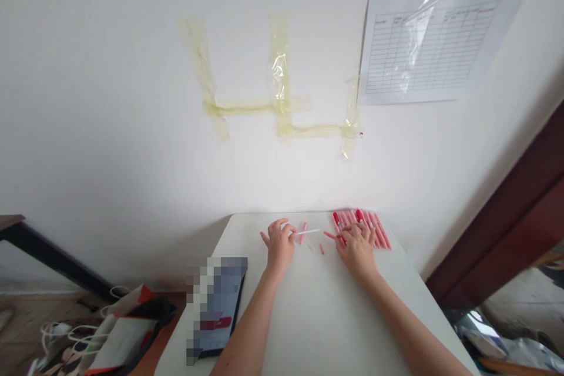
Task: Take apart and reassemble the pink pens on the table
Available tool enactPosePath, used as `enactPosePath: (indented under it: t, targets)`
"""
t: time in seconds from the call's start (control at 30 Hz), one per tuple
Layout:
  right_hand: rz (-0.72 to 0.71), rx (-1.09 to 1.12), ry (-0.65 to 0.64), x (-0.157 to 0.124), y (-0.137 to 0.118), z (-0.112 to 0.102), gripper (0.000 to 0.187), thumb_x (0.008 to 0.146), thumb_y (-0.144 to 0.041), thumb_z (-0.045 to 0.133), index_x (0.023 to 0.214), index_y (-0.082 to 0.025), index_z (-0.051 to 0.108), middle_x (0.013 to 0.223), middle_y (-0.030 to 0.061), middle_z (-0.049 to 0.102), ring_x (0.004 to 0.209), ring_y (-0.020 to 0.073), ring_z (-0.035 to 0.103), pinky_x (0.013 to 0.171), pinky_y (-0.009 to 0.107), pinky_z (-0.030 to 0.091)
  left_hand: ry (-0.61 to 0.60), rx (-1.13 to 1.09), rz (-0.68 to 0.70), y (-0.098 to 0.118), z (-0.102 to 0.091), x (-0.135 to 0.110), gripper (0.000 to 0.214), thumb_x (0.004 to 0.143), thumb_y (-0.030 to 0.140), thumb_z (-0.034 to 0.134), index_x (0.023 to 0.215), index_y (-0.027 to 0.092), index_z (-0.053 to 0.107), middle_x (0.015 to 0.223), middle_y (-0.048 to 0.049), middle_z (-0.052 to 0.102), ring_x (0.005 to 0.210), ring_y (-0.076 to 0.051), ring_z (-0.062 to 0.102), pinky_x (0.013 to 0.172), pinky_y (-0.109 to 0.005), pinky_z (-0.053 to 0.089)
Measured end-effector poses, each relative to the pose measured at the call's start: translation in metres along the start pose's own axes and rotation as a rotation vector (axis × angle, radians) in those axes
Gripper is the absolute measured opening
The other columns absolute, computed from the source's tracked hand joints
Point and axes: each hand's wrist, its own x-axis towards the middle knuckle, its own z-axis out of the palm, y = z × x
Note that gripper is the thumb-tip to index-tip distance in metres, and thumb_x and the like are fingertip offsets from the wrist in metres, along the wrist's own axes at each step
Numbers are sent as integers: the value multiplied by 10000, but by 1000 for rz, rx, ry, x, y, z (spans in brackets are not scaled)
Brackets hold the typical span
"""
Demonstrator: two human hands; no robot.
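Between the thumb and fingers of my left hand [281, 245] is a thin white pen refill [309, 231], its free end pointing right. Beyond it a short pink pen barrel [303, 234] lies on the table. My right hand [359, 248] pinches a red-pink pen part [329, 235] that points left toward the refill; the two are apart. Behind and beside that hand lies a row of several pink pens [382, 231], a few with darker red ends, partly covered by my fingers. A small pink piece [322, 249] rests between my hands, near a faint clear piece.
The white table [324, 317] stands against a wall with yellowed tape and a printed sheet [434, 47]. A tablet-like device [222, 305], partly pixelated, lies at the left edge. Paper bags [126, 338] are on the floor at left; dark red furniture [497, 217] stands at right.
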Motion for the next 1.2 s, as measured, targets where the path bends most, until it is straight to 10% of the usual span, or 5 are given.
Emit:
enactPosePath:
  t: [1.2]
  targets:
    - [-39, 154, 69, 7, 6, -7, 168, 928, -324, 546, 957, -258, 697, 1057, 65, 627, 1108, 271, 468, 999, 504, 364, -23, -12, 63, -1, 3, -2, 128, 859, 153, 586, 848, 253, 664, 1302, -46, 539, 1295, -288, 414, 1055, -773, 180]
